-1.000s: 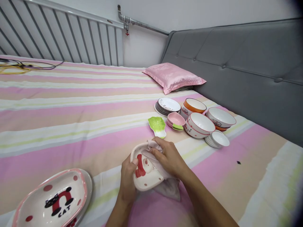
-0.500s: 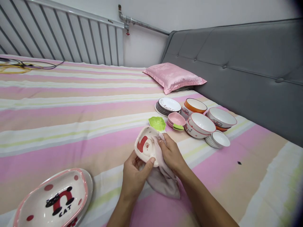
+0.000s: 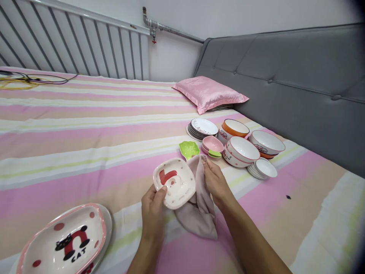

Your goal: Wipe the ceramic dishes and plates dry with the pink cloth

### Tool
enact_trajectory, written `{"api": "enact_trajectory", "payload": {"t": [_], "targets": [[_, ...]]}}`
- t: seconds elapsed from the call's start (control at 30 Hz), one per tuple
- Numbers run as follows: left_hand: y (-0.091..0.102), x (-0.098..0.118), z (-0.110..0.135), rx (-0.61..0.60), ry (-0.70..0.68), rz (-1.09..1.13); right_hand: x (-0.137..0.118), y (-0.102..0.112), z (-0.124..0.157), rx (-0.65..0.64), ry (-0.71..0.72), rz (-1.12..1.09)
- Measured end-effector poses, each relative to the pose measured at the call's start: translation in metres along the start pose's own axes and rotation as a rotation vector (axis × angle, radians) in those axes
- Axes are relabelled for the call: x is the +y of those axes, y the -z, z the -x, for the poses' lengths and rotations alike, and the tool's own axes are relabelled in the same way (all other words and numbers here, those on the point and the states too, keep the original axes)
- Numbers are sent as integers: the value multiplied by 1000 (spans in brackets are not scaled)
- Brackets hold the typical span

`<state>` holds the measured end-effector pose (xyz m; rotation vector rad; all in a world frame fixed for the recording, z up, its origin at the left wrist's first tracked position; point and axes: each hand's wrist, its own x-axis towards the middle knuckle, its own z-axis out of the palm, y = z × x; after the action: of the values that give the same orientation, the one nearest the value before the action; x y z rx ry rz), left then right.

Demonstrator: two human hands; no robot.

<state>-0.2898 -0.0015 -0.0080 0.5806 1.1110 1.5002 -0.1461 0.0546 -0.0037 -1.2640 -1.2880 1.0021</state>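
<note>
My left hand [image 3: 154, 207] grips a small square white dish [image 3: 182, 184] by its left edge, thumb on the inside. The dish has a red figure and pale dots, and it is tilted toward me above the bed. In my right hand [image 3: 215, 180] a greyish-pink cloth [image 3: 198, 219] is pinched near its top and hangs down beside and behind the dish's right side. Just beyond the dish lies a green leaf-shaped dish [image 3: 189, 149], and next to that a pair of pink dishes [image 3: 212, 144] with a green leaf end.
Behind stand a stack of plates [image 3: 203, 127], orange-rimmed bowls [image 3: 234, 128], red-rimmed bowls [image 3: 242, 150], another bowl stack [image 3: 266, 142] and small white dishes [image 3: 264, 168]. A cat-patterned dish [image 3: 48, 247] sits at lower left. A pink pillow [image 3: 209, 93] rests by the grey headboard [image 3: 299, 64].
My left hand has shifted left with the dish, turning it to show more of its inside. My right hand and the cloth have drawn away from its inner surface to its right side.
</note>
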Motion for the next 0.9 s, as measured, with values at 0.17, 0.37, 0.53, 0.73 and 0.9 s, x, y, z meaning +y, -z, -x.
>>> {"api": "enact_trajectory", "payload": {"t": [0.17,0.37,0.53,0.73,0.9], "targets": [[-2,0,2,-6,88,23,-12,0,4,-24,-3,-144],[0,-5,1,-114,105,-81,-29,-7,17,-128,213,36],[6,-9,-3,-288,138,-249,-30,-11,25,-315,313,190],[6,-6,-3,-336,105,-349,-32,-11,27,-534,449,579],[5,-7,-2,-350,128,-324,-38,-2,24,-572,344,531]]}}
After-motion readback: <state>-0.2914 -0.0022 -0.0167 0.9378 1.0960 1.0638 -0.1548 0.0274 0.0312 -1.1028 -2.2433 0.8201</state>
